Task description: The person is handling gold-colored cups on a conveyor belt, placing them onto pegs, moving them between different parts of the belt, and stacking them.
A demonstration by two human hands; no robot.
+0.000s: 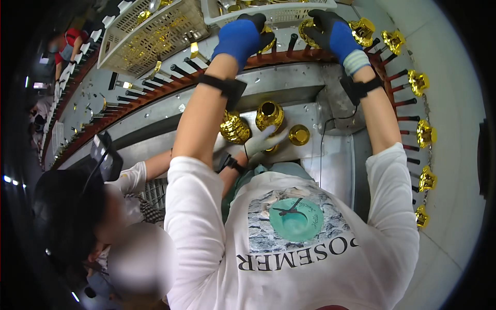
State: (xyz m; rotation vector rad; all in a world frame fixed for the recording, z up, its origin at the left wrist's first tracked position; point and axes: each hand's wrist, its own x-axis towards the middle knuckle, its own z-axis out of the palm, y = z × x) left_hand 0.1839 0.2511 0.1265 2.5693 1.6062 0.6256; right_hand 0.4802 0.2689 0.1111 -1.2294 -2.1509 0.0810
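Observation:
My left hand [238, 40], in a blue and black work glove, reaches over the curved rail, fingers curled round a shiny gold piece [267, 46]. Most of that piece is hidden behind the fingers. Across a small gap, my right hand [335, 35] wears a matching glove and grips another gold piece [307, 34] by its edge, partly covered by the glove. Black upright holders [292, 41] stand along the rail between both hands. Right beside my right hand, a flared gold cup-shaped piece [362, 31] sits on a holder.
White plastic baskets [116, 49] with gold parts stand beyond the rail [253, 63]. Gold flared pieces [425, 133] line its right side. Below my arms, gold vase-like pieces [270, 114] and a small gold cup [299, 135] stand on metal, beside a co-worker's gloved hand [262, 141].

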